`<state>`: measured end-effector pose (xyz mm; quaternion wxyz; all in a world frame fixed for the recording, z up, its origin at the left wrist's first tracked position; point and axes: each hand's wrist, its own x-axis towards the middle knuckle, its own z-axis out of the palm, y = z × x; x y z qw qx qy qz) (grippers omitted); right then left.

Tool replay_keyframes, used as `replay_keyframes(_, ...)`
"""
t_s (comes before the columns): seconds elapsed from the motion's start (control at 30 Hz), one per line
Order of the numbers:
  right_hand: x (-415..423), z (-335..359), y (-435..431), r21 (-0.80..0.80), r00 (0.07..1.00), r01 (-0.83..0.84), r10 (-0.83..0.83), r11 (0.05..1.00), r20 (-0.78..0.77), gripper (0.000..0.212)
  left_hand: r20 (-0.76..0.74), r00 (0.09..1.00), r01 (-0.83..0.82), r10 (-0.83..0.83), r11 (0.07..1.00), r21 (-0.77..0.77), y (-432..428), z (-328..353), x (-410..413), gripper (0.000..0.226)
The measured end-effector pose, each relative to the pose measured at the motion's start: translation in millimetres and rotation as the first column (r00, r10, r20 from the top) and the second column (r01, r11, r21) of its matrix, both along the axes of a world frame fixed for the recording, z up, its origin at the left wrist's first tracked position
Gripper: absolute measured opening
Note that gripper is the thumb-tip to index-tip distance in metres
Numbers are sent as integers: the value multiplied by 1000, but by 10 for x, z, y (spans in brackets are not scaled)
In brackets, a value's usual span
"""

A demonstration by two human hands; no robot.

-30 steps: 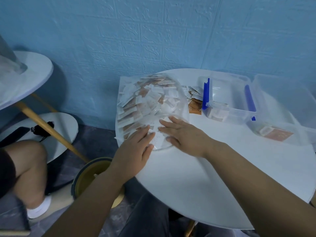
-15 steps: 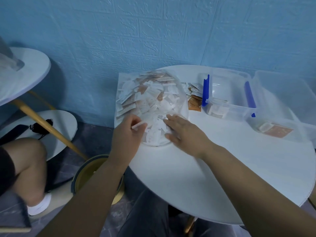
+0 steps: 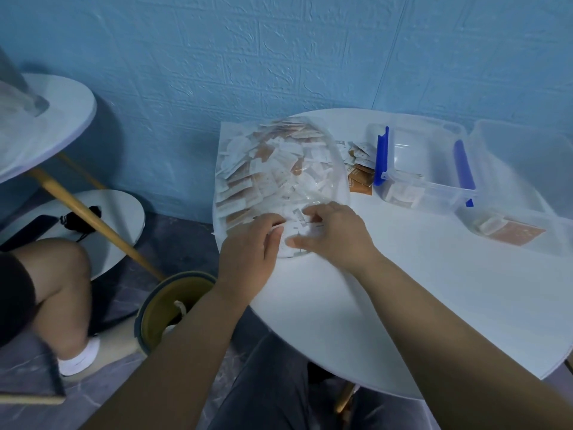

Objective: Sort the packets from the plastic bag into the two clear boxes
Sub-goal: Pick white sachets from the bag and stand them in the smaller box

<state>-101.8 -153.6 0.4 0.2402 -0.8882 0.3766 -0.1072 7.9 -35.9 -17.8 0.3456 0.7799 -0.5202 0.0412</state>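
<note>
White round table point(image 3: 403, 305) carries the packet-stuffed plastic bag point(image 3: 279, 172) at its left edge — its near mouth is pinched by left hand point(image 3: 248, 252) and right hand point(image 3: 335, 234), fingers curled — so packets could be spilled floorward if tugged.

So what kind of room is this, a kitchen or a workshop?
Neither, probably: it looks like a small indoor room set up for sorting. A round white table stands against a blue textured wall, with clear boxes on it.

Blue wall point(image 3: 279, 57), bin point(image 3: 173, 308), 2nd table point(image 3: 46, 119)
</note>
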Motion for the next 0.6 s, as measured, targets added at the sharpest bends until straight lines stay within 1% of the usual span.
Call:
replay_keyframes(0.03,9,13,-5,41,1000,5,-4,999,-5,68,7,1000,7,-7,1000,-2,3,-8,2,29)
replay_keyframes(0.1,19,54,-17,183,999,22,-28,983,29,61,-25,1000,8,-9,1000,-24,17,-3,1,28)
replay_keyframes(0.17,17,92,-30,327,993,24,-61,945,103,45,-119,993,-25,18,998,-62,28,34,-13,30)
replay_keyframes(0.23,8,104,-36,417,981,9,-89,909,173,34,-241,970,-61,41,995,-77,29,49,-9,31)
replay_keyframes(0.33,-30,98,-49,429,971,-1,-102,903,216,28,-376,923,-121,75,988,-99,12,57,7,33)
replay_keyframes(0.4,-74,109,-76,455,954,1,-138,891,268,24,-427,899,-162,97,979,-120,-4,87,-18,33)
replay_keyframes(0.5,-174,171,-118,447,929,25,-186,894,321,18,-436,895,-173,91,973,-152,-44,147,-67,33)
replay_keyframes(0.6,-272,250,-137,420,910,13,-185,907,371,19,-454,888,-171,76,970,-172,-91,190,-91,34)
